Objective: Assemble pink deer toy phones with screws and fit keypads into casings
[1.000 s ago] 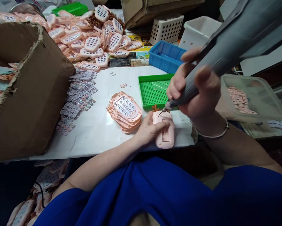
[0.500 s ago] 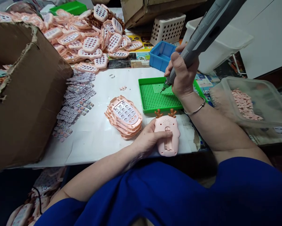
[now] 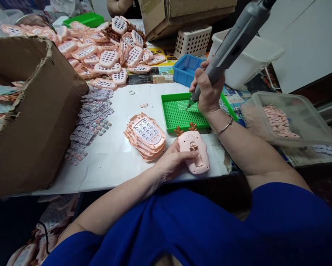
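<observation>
My left hand (image 3: 174,159) grips a pink toy phone (image 3: 201,162) with brown antlers, its back and open battery compartment facing up. The thumb lies across that compartment. In my right hand (image 3: 210,88) is a grey electric screwdriver (image 3: 232,44), slanting down to the left. Its tip is over the green perforated tray (image 3: 171,118), where small screws (image 3: 223,107) lie at the right end; whether the tip touches the tray I cannot tell. Left of the toy phone stands a stack of pink phone front shells (image 3: 147,135) with keypad pieces inside.
A cardboard box (image 3: 44,122) stands at the left, beside scattered keypad pieces (image 3: 91,125). Behind lies a heap of pink shells (image 3: 107,59). A blue bin (image 3: 186,70) and a white tub (image 3: 246,59) stand behind the tray; a clear container (image 3: 307,125) of pink parts is at right.
The toy phone has tilted, its antlered end leaning left, and sits slightly higher in view. My right hand and the screwdriver appear a little farther left; the whole view has shifted slightly.
</observation>
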{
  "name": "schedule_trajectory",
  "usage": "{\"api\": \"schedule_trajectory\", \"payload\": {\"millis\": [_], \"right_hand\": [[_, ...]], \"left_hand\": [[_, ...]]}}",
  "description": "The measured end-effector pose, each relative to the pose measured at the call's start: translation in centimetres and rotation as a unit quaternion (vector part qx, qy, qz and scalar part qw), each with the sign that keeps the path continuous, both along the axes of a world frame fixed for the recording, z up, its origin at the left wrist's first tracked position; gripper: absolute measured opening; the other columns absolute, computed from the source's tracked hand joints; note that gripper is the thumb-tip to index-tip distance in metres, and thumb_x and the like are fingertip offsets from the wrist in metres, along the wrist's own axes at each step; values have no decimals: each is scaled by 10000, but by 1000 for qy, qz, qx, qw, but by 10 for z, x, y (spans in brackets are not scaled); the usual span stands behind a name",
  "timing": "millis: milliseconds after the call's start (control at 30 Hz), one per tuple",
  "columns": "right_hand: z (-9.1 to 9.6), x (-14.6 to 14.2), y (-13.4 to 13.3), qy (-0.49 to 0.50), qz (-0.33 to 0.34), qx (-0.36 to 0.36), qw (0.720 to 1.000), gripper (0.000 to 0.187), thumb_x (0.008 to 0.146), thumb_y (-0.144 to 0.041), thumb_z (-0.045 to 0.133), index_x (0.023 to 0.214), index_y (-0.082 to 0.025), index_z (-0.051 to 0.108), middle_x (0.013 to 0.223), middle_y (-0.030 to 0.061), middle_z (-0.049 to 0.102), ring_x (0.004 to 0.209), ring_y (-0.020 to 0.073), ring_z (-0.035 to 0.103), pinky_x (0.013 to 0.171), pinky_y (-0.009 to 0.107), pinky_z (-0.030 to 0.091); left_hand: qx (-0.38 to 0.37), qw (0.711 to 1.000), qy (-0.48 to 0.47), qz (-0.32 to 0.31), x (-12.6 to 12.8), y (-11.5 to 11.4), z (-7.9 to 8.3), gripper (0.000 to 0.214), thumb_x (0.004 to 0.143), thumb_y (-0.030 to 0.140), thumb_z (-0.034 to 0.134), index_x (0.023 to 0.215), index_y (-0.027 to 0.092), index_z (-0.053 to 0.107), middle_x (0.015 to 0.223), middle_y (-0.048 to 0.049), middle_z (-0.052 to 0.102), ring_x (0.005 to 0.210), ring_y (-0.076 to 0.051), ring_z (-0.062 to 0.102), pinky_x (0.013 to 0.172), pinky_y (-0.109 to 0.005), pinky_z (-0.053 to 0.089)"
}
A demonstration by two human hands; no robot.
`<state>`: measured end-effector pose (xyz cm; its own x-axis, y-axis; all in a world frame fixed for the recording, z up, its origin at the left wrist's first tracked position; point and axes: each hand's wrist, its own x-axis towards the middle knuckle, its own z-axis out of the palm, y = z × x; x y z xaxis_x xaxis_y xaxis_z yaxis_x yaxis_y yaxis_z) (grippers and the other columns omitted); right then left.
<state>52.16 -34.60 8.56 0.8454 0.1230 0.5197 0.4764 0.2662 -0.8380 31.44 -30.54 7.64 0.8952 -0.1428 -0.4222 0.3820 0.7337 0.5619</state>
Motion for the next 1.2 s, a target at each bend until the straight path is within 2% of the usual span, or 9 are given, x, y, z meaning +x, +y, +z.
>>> {"api": "schedule_trajectory", "payload": {"millis": [167,300,400,500,600,700,767,900,1200], "right_hand": [[13,-6,0,-46,5,42,998,571,569,-731,790,831,-322,490,497,-115,423,387,120,424,421,312,373],[48,-33,-14,-79,8,85,993,493,628,-640,812,822,-290,524,504,-101,433,388,113,415,394,285,334],[77,-77,-38,-56,29,37,997,443,635,-601,834,767,-300,536,541,-80,412,439,125,411,456,294,387],[92,-123,-65,-11,-8,-58,998,473,755,-727,688,693,-295,504,597,-35,370,487,152,443,477,314,402],[87,-149,-85,22,3,-73,997,454,729,-746,701,795,-314,578,595,-27,393,460,175,461,423,343,368],[70,-154,-98,22,58,-36,997,466,647,-663,809,885,-321,600,531,-47,414,397,177,443,385,346,331],[61,-151,-102,26,64,-34,997,489,628,-653,819,912,-328,589,522,-52,433,400,187,471,393,342,352],[52,-150,-102,42,53,-41,997,521,653,-693,779,964,-336,561,550,-54,472,427,194,519,424,336,403],[42,-156,-96,3,136,-5,991,318,746,-485,786,884,-313,558,545,-82,479,384,130,460,391,280,380]], "left_hand": [[-2,1000,17,9,0,2,1,505,664,65,746,1136,179,607,978,-58,725,876,-197,678,920,-415,522],[-4,1000,27,6,1,1,4,413,768,72,674,1161,167,592,940,-66,735,877,-208,699,943,-447,530],[1,1000,22,17,1,1,4,361,819,75,627,1167,163,589,901,-56,740,823,-185,703,931,-445,550],[7,999,19,28,1,1,1,365,818,95,656,1168,180,603,931,-46,741,818,-176,703,931,-441,555],[14,999,23,29,1,1,-1,387,803,111,682,1173,201,614,982,-51,745,883,-202,711,937,-461,553],[16,999,21,26,1,1,-1,361,805,113,677,1150,197,615,1006,-64,747,960,-230,710,946,-479,551],[17,999,22,28,2,1,-1,318,807,109,672,1110,188,616,984,-61,749,952,-227,712,944,-474,554],[18,999,17,32,3,1,0,239,825,104,648,1050,172,605,920,-49,749,870,-199,718,936,-454,563],[29,999,21,35,2,-1,0,284,786,110,678,1054,176,612,886,-36,737,922,-219,714,940,-438,559]]}}
